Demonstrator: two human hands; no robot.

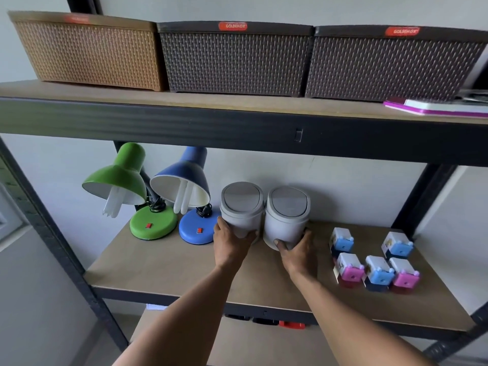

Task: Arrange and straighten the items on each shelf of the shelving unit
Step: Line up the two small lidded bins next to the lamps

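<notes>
On middle shelf (169, 262), left hand (229, 245) gripping left bin (241, 210), right hand (297, 250) gripping right bin (286, 216), lids shut

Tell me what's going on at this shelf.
A person is tidying the middle shelf. The left hand grips one grey bin and the right hand grips the other bin, the two set side by side. A green lamp and a blue lamp stand to their left; five small boxes sit to their right. Three baskets line the top shelf.
</notes>
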